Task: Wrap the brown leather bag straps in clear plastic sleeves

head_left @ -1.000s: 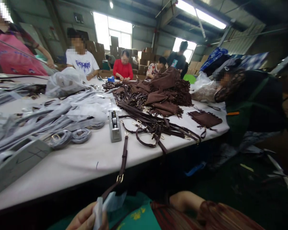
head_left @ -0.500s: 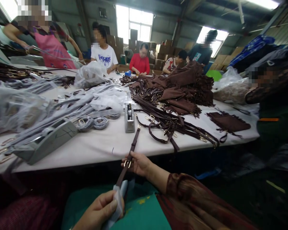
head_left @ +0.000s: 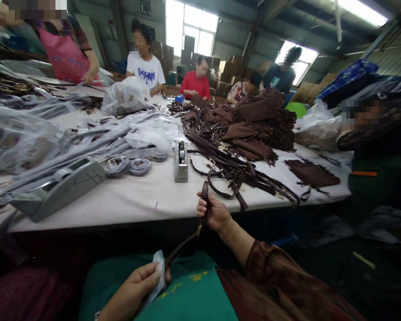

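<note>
A brown strap (head_left: 180, 248) with a gold buckle runs between my two hands over my green apron (head_left: 194, 294). My left hand (head_left: 138, 283) grips its lower end, where pale wrapping (head_left: 158, 263) covers the strap. Higher up, at the table's front edge, my right hand (head_left: 215, 214) is closed around the strap, which bends over above the fingers. The buckle hangs just below that hand. Beyond it, a small grey tape dispenser (head_left: 181, 167) stands on the white table (head_left: 130, 207), and loose brown straps (head_left: 227, 176) lie to its right.
A large grey tape dispenser (head_left: 62, 187) sits at the left, near wrapped straps (head_left: 100, 147) and coiled ones (head_left: 139, 166). Brown fringed pieces (head_left: 254, 116) are heaped behind the loose straps; one fringed piece (head_left: 312, 172) lies apart at right. Several people work around the table.
My right hand has moved up and right along the strap, now holding it above the buckle with its end bent over. My left hand has stayed low, gripping the wrapped part.
</note>
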The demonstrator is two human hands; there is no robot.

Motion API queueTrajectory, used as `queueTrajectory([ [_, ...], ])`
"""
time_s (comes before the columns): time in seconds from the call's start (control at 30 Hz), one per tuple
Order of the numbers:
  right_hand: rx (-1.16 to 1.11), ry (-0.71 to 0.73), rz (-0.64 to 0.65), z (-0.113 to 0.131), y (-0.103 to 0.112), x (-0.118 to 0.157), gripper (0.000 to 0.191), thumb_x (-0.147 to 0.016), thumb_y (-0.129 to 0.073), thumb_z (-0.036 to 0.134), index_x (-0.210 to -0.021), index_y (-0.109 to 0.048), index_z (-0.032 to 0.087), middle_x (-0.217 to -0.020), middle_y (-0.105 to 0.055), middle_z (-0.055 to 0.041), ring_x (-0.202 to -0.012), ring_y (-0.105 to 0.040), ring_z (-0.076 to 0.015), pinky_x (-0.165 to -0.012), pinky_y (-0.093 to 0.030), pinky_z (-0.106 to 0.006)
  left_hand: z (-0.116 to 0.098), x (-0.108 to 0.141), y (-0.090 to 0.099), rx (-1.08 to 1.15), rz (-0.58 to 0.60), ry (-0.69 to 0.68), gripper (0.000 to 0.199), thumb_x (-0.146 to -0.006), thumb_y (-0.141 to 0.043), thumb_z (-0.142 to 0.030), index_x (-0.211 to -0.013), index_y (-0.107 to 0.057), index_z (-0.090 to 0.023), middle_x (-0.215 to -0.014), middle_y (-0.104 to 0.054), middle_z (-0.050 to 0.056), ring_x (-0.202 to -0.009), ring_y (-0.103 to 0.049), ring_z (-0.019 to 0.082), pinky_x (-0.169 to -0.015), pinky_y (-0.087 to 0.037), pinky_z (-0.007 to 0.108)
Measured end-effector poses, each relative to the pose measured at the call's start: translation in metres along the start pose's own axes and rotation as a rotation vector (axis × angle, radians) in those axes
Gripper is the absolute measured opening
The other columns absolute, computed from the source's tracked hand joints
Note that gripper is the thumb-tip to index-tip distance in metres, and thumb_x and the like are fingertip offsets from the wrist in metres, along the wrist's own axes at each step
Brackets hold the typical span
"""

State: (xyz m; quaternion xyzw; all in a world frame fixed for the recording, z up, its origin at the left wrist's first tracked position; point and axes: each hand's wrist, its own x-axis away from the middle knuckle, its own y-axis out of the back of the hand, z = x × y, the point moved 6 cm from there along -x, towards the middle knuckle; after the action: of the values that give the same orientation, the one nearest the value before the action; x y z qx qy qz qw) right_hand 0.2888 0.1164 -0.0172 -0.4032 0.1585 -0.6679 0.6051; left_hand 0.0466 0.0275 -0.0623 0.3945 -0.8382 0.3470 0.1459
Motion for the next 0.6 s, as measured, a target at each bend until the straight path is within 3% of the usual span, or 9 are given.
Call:
queueTrajectory([
  [0.1, 0.095, 0.022, 0.105, -0.003, -0.025, 0.011, 0.034, -0.086, -0.062, 0.047, -0.100, -0.056, 0.017, -0.067, -0.045, 0.0044, -0.054, -0.041, -0.0087, -0.051, -0.035, -0.022, -0.009, -0.004, 0.004, 0.002, -0.076, -0.009, 0.034, -0.081, -0.073, -0.035, -0.105, -0.074, -0.012, -0.095, -0.072, 0.012, -0.084, -0.064, 0.019, -0.074, -0.047, 0.023],
  [0.17, 0.169, -0.012, 0.176, -0.011, -0.046, 0.019, 0.036, -0.083, -0.067, 0.047, -0.100, -0.058, 0.017, -0.067, -0.049, 0.0038, -0.053, -0.043, -0.0081, -0.049, -0.035, -0.021, -0.029, -0.006, 0.004, 0.078, -0.122, -0.083, 0.037, -0.080, -0.073, -0.034, -0.111, -0.072, -0.012, -0.114, -0.070, 0.015, -0.108, -0.063, 0.026, -0.091, -0.048, 0.028],
  [0.23, 0.310, -0.061, 0.238, -0.023, -0.067, 0.026, 0.036, -0.082, -0.069, 0.047, -0.099, -0.060, 0.016, -0.065, -0.052, 0.0035, -0.050, -0.044, -0.0070, -0.047, -0.034, -0.020, -0.056, -0.007, -0.001, 0.243, -0.126, -0.214, 0.035, -0.083, -0.069, -0.033, -0.112, -0.071, -0.012, -0.123, -0.067, 0.017, -0.118, -0.059, 0.029, -0.102, -0.044, 0.035],
  [0.33, 0.632, -0.104, 0.318, -0.044, -0.090, 0.034, 0.030, -0.083, -0.066, 0.042, -0.096, -0.063, 0.014, -0.062, -0.055, 0.0036, -0.043, -0.045, -0.0054, -0.042, -0.033, -0.018, -0.093, -0.010, -0.011, 0.478, -0.090, -0.378, 0.026, -0.091, -0.059, -0.029, -0.109, -0.069, -0.013, -0.112, -0.070, 0.015, -0.104, -0.066, 0.028, -0.096, -0.050, 0.042],
  [0.43, 0.833, -0.085, 0.311, -0.060, -0.093, 0.036, 0.025, -0.080, -0.067, 0.033, -0.096, -0.058, 0.017, -0.056, -0.057, 0.0064, -0.037, -0.045, -0.0063, -0.037, -0.033, -0.017, -0.112, -0.016, -0.020, 0.616, -0.118, -0.399, 0.022, -0.096, -0.049, -0.026, -0.098, -0.066, -0.011, -0.093, -0.071, 0.011, -0.092, -0.068, 0.023, -0.084, -0.055, 0.039],
  [0.53, 0.815, -0.058, 0.263, -0.065, -0.083, 0.038, 0.025, -0.077, -0.069, 0.032, -0.091, -0.052, 0.019, -0.055, -0.059, 0.0075, -0.035, -0.047, -0.0075, -0.037, -0.034, -0.016, -0.120, -0.018, -0.021, 0.746, -0.164, -0.462, 0.027, -0.098, -0.042, -0.024, -0.078, -0.058, -0.013, -0.071, -0.060, 0.003, -0.072, -0.065, 0.015, -0.075, -0.056, 0.032],
  [0.6, 0.741, -0.078, 0.265, -0.064, -0.077, 0.042, 0.027, -0.077, -0.070, 0.036, -0.085, -0.052, 0.018, -0.057, -0.062, 0.0054, -0.039, -0.050, -0.0079, -0.039, -0.035, -0.017, -0.123, -0.018, -0.021, 0.809, -0.133, -0.522, 0.028, -0.099, -0.042, -0.022, -0.075, -0.053, -0.014, -0.063, -0.049, -0.003, -0.053, -0.053, 0.007, -0.061, -0.051, 0.023],
])
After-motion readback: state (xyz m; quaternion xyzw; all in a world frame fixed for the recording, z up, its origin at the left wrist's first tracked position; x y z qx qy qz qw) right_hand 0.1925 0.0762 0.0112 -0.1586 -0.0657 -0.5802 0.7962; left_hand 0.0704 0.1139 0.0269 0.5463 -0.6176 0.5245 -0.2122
